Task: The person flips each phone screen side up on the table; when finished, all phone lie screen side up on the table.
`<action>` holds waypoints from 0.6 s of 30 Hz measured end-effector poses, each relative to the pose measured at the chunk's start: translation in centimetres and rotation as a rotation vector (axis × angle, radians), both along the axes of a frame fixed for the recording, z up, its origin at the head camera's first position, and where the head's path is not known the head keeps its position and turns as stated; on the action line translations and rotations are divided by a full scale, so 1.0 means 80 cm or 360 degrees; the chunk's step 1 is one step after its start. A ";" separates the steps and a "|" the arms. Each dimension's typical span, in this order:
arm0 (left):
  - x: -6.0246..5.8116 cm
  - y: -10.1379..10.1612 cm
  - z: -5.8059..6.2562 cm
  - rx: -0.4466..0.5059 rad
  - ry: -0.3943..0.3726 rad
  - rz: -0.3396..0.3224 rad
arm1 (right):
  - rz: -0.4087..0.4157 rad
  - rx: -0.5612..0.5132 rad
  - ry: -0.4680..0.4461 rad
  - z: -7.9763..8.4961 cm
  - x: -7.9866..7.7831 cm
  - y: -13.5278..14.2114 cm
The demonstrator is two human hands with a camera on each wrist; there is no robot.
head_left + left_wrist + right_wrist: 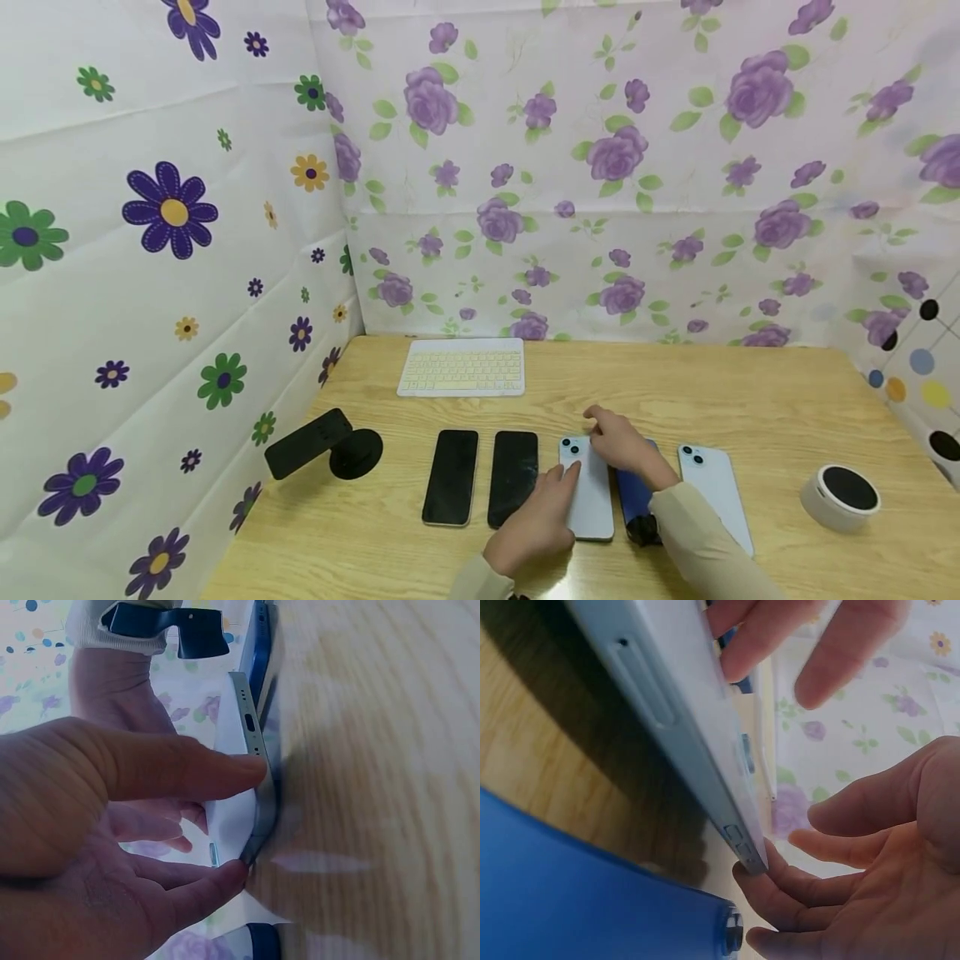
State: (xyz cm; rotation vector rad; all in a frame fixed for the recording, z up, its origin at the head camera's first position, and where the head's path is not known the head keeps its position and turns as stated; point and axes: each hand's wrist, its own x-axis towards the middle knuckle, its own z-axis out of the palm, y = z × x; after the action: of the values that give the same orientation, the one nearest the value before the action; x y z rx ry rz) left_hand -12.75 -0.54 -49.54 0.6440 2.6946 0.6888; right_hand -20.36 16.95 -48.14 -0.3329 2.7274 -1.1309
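A light blue smartphone (594, 504) lies camera side up in the middle of the row. My left hand (542, 518) is at its lower left; in the left wrist view the thumb (225, 776) lies against the edge with the charging port, and a finger touches round the corner. Reaching over from the right, my right hand (621, 442) is at the top end. Its fingertips touch the top corner in the right wrist view, while the thumb (870, 802) stays off the phone. Under the right forearm, a dark blue phone (633, 500) is partly hidden.
Two black-screened phones (452, 477) (514, 471) lie left of the hands; another pale blue phone (718, 492) lies right. A white keyboard (461, 367) sits at the back, a black stand (356, 454) at left, and a round white device with a black top (840, 498) at right.
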 end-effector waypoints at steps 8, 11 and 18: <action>-0.007 -0.003 0.000 0.0224 -0.0090 -0.0029 | 0.0020 -0.0190 0.0013 0.008 0.006 0.001; -0.007 -0.002 -0.001 0.0351 -0.0147 -0.0010 | 0.0026 -0.0211 0.0024 0.012 0.010 0.001; -0.002 0.004 0.002 0.0487 -0.0146 0.0020 | 0.0015 -0.0278 0.0054 0.020 0.017 0.001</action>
State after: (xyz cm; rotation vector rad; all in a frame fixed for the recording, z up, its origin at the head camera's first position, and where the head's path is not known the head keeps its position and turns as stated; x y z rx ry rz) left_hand -12.91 -0.21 -49.35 0.6481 2.5331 1.1189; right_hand -19.03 17.01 -46.57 -0.3909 2.6579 -1.3771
